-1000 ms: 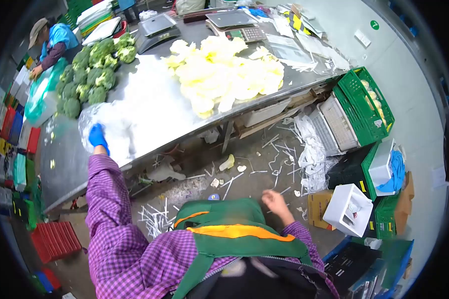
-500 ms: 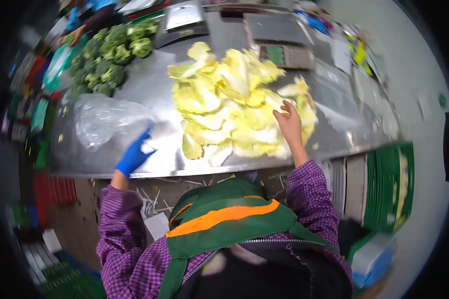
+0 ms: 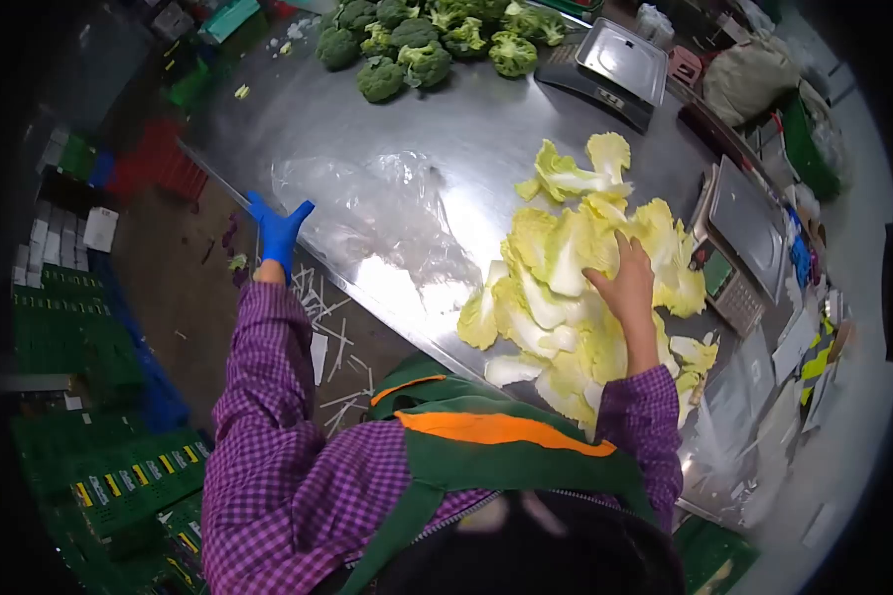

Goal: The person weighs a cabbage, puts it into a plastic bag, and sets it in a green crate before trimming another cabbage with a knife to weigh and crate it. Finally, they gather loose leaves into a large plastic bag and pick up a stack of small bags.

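Yellow-green cabbage leaves (image 3: 556, 253) lie in a loose heap on the right part of the metal table (image 3: 258, 129). Over the heap's right side is my bare right hand (image 3: 627, 283), fingers apart, on or just above the leaves; contact cannot be made out. My left hand (image 3: 280, 233), in a blue glove, is spread at the table's front edge and holds nothing. Just right of it, a clear plastic bag (image 3: 367, 203) lies flat on the metal.
Broccoli heads (image 3: 417, 50) are piled at the back beside a scale (image 3: 620, 64). A second scale (image 3: 744, 228) stands right of the leaves. Green crates (image 3: 129, 486) are stacked at lower left, a red crate (image 3: 174, 164) beyond the table's edge. White strips litter the floor.
The view has turned to the left, so the table appears slanted. The plastic bag looks more spread out. My right hand's fingers have opened wider, and my left hand remains open.
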`<state>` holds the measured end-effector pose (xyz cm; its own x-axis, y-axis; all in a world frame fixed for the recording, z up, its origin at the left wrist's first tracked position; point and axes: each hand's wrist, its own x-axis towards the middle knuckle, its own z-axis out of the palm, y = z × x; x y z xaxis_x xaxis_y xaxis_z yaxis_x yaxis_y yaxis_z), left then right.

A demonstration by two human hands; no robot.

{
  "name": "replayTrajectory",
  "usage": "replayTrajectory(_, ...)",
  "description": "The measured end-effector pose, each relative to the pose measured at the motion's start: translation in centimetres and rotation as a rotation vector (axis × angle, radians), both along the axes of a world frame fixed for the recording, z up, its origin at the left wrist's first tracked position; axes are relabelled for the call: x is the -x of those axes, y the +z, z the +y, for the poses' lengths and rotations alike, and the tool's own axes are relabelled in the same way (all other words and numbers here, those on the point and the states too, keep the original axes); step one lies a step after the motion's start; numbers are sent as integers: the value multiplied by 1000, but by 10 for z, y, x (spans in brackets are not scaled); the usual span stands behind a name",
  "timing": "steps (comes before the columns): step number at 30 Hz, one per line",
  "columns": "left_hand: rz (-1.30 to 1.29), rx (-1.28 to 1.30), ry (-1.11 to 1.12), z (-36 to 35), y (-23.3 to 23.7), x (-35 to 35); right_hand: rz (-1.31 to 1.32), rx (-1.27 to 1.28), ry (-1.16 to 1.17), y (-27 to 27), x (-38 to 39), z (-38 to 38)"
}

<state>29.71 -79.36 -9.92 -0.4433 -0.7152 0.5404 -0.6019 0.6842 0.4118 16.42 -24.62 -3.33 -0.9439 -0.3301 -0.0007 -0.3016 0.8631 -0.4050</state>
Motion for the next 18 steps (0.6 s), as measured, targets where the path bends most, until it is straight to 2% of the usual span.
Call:
replayTrajectory(1, 92, -431, -226, -12, -13, 12, 134, 119, -13, 8, -2, -22)
replayTrajectory(2, 192, -857, -456, -24, -22, 21, 65, 346, 66, 11, -4, -54)
replayTrajectory(3, 201, -869, -455, -20, -16, 34, -10, 437, 88, 6, -6, -91)
replayTrajectory(4, 224, -1049, -568, -1, 7, 51, -86, 528, 109, -9, -8, -131)
replayTrajectory(5, 241, -1231, -678, 14, 30, 64, 11, 353, 204, -32, -10, -166)
replayTrajectory(7, 318, -1162, -827, 10, 66, 90, -354, 379, 305, -70, -20, -223)
replayTrajectory(9, 229, -840, -814, -3, 138, 96, -465, 415, 337, -71, -4, -247)
replayTrajectory(10, 332, -799, -875, -25, 167, 96, -571, 452, 361, -69, 4, -256)
replayTrajectory(11, 435, -757, -936, -48, 191, 94, -580, 635, 73, -36, 14, -258)
replayTrajectory(12, 493, -710, -931, -62, 217, 92, -397, 635, -5, -12, 39, -251)
replayTrajectory(13, 546, -665, -934, -74, 237, 92, -63, 864, -91, 6, 61, -250)
replayTrajectory(14, 595, -645, -972, -93, 246, 91, 93, 779, -120, 44, 86, -243)
replayTrajectory(15, 646, -623, -1013, -105, 257, 93, 286, 940, -42, 46, 127, -234)
replayTrajectory(16, 702, -548, -967, -83, 276, 93, 296, 1015, -77, 72, 140, -231)
replayTrajectory(17, 753, -526, -937, -93, 277, 97, 305, 1089, -108, 98, 148, -227)
replayTrajectory(18, 772, -517, -959, -86, 275, 100, 315, 1088, -114, 98, 156, -221)
